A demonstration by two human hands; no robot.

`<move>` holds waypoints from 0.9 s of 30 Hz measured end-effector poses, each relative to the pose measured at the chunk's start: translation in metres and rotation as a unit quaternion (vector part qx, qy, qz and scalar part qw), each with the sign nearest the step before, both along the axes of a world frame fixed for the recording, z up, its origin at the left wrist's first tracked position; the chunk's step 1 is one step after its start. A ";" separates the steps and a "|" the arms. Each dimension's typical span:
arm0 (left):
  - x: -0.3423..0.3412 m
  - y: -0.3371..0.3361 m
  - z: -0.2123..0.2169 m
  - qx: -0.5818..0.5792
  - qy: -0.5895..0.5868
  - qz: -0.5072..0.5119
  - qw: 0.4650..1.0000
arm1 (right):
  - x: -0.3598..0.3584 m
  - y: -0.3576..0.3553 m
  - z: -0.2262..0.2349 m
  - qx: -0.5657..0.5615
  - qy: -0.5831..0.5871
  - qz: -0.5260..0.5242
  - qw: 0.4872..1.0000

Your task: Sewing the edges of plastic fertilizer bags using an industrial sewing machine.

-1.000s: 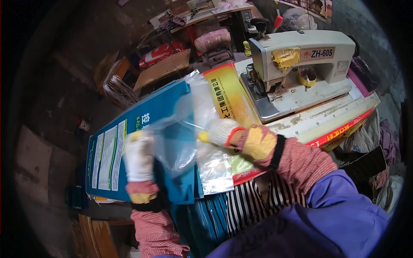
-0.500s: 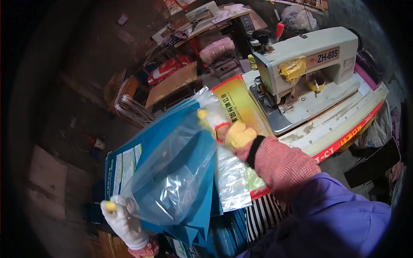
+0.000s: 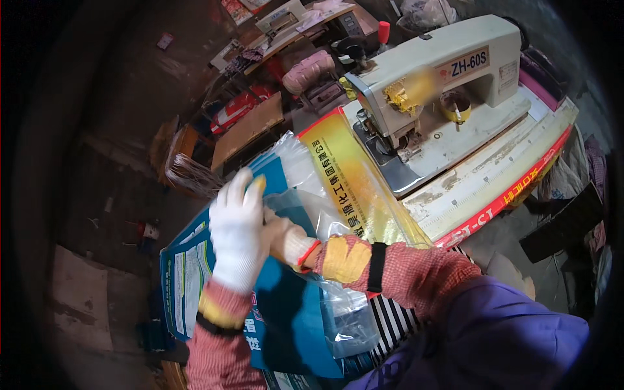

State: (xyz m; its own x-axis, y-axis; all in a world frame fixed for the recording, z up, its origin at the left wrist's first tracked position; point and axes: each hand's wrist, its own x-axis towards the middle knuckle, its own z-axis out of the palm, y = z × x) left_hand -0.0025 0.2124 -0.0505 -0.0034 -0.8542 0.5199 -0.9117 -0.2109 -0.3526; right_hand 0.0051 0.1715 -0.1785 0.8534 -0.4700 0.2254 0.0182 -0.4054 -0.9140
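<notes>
My left hand [image 3: 238, 227], in a white knit glove with yellow on a fingertip, is over a stack of blue printed sacks [image 3: 286, 325]. Its fingers look stretched out, and I see nothing held in them. Close against it is my gloved right hand [image 3: 289, 242], whose fingers are hidden behind the left one. A clear plastic bag [image 3: 348, 315] lies crumpled on the sacks beside and below the right wrist, part of it under the right forearm. More clear plastic sheets [image 3: 305, 166] lie at the far end of the stack.
To the right stands a pale sewing machine [image 3: 442, 78] on a worn table [image 3: 468, 198]. A yellow printed sack [image 3: 341, 175] lies left of it. Farther back are a wooden board [image 3: 247, 133], a pink bundle [image 3: 309, 71] and another sewing table. White strands [image 3: 192, 175] hang at left.
My left hand has risen from the lower left to meet the right, which moved left and down. The clear bag, earlier spread between them, now lies lower right.
</notes>
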 end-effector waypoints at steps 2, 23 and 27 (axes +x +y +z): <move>0.014 -0.020 -0.014 0.095 -0.061 0.063 0.992 | -0.029 0.004 0.036 -0.175 0.082 0.142 0.971; 0.052 -0.110 0.084 0.153 -0.496 0.253 0.817 | -0.099 0.130 -0.104 -0.227 -0.005 0.369 0.901; 0.033 -0.140 0.084 0.027 -0.215 0.326 0.920 | -0.175 0.072 -0.097 -0.152 0.085 0.307 0.936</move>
